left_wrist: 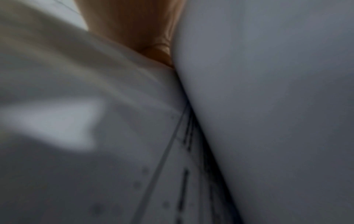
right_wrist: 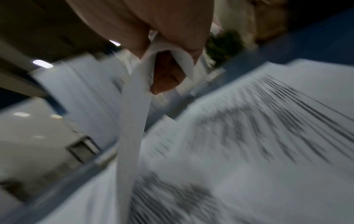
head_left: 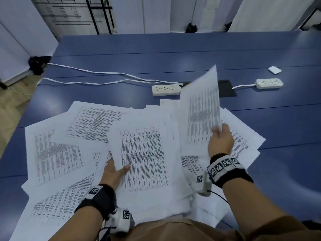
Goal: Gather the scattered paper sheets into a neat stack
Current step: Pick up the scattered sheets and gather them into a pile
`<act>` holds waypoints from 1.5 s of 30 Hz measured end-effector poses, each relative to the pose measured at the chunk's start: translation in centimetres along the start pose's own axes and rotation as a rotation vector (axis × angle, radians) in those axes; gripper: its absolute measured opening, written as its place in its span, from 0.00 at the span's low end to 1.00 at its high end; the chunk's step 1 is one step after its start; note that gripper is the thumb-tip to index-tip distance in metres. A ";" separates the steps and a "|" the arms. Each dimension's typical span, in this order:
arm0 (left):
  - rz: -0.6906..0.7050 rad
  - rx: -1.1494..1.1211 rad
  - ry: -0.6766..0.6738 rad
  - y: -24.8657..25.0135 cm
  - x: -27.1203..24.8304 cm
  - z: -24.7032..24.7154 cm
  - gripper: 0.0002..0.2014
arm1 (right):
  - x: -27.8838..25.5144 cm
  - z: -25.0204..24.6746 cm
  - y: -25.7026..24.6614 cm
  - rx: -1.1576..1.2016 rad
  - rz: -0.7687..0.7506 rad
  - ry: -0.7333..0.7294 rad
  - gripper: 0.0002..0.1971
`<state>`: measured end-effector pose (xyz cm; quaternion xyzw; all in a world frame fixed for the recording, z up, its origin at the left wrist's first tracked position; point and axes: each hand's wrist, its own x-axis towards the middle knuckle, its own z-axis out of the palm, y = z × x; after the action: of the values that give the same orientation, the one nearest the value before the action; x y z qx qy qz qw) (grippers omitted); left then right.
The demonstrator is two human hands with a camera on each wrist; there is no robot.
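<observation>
Many printed white sheets (head_left: 57, 153) lie scattered over the near part of a blue table (head_left: 156, 54). My left hand (head_left: 115, 171) holds a stack of sheets (head_left: 145, 153) at its left edge, thumb on top and fingers hidden underneath. My right hand (head_left: 220, 141) pinches a single printed sheet (head_left: 201, 108) at its right edge and holds it lifted and tilted above the pile. The right wrist view is blurred; it shows the pinched sheet (right_wrist: 134, 121) curling round my thumb. In the left wrist view only close paper (left_wrist: 268, 106) and a bit of my palm show.
Two white power strips (head_left: 166, 90) (head_left: 269, 83) lie behind the papers, with white cables (head_left: 104, 73) running off the left edge. A black cable hatch (head_left: 227, 90) sits between them. A small white piece (head_left: 274, 69) lies far right. My brown sleeves cross the near edge.
</observation>
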<state>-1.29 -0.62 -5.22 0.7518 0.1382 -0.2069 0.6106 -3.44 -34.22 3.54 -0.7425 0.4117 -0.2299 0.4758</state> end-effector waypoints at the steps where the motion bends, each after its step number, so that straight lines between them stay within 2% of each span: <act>1: -0.014 0.005 0.005 -0.1 0.0 0.0 0.27 | -0.2 -0.5 -1.3 0.049 -0.090 0.012 0.05; 4: -0.017 -0.012 -0.006 -0.3 0.0 0.1 0.27 | -0.4 -1.6 -4.5 0.292 -0.190 0.005 0.01; 7: -0.035 -0.015 -0.009 -0.2 -0.1 0.9 0.28 | -1.1 -1.3 -4.7 0.316 -0.099 -0.100 0.06; 9: -0.059 -0.034 -0.020 0.1 -0.2 1.4 0.34 | -2.2 -0.1 -2.7 0.187 0.026 -0.246 0.10; 10: -0.056 -0.019 -0.028 0.1 -0.1 1.6 0.35 | -2.9 0.5 -1.4 0.076 0.077 -0.328 0.15; 12: -0.041 0.014 -0.026 0.3 -0.1 2.0 0.30 | -4.4 1.3 0.8 -0.162 0.110 -0.517 0.25; 14: -0.039 -0.013 -0.015 0.8 -0.1 2.6 0.26 | -5.2 1.5 2.4 -0.345 0.093 -0.634 0.24; 17: -0.037 -0.082 -0.055 1.3 0.0 3.3 0.39 | -6.0 1.3 3.3 -0.520 0.056 -0.772 0.24; 20: 0.043 -0.031 -0.068 0.7 0.2 3.6 0.43 | -5.7 0.9 4.4 -0.567 0.006 -0.860 0.21; 21: 0.043 0.003 -0.079 0.4 0.2 3.7 0.44 | -5.4 0.7 4.9 -0.545 0.001 -0.824 0.18; 22: 0.038 0.020 -0.093 0.3 0.2 3.8 0.44 | -4.9 0.3 5.1 -0.516 0.003 -0.722 0.19; 24: 0.022 0.015 -0.101 0.2 0.2 4.1 0.37 | -2.9 -1.2 5.6 -0.560 0.071 -0.348 0.23; 26: 0.018 0.000 -0.081 0.2 0.2 4.3 0.32 | -0.3 -4.0 6.1 -0.638 0.295 0.019 0.30; 28: 0.025 -0.015 -0.075 0.7 -0.3 4.4 0.30 | 1.9 -7.0 7.1 -0.623 0.550 0.175 0.40; 30: 0.032 -0.015 -0.071 0.8 -0.4 4.6 0.31 | 3.8 -8.7 8.5 -0.594 0.721 0.149 0.49; 32: 0.019 -0.001 -0.080 0.5 0.0 4.4 0.34 | 5.1 -9.1 8.9 -0.492 0.773 0.065 0.53; 36: -0.009 0.020 -0.101 0.3 0.5 3.8 0.40 | 6.5 -9.0 7.8 -0.212 0.821 -0.062 0.49; 38: -0.017 0.001 -0.097 0.4 0.4 3.9 0.35 | 6.3 -8.8 7.1 -0.142 0.809 -0.098 0.48; 40: -0.025 -0.025 -0.094 0.4 0.3 4.0 0.33 | 5.9 -8.5 6.9 -0.172 0.751 -0.069 0.48; 43: -0.022 -0.026 -0.102 0.4 0.2 3.8 0.34 | 4.9 -7.9 5.9 -0.314 0.682 -0.042 0.46; 45: -0.019 -0.033 -0.100 0.3 0.2 3.8 0.34 | 4.6 -7.6 5.5 -0.216 0.662 -0.062 0.44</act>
<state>-1.51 -4.36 -5.72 0.7291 0.1179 -0.2476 0.6271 -8.64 -43.09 1.70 -0.6213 0.6377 0.0044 0.4554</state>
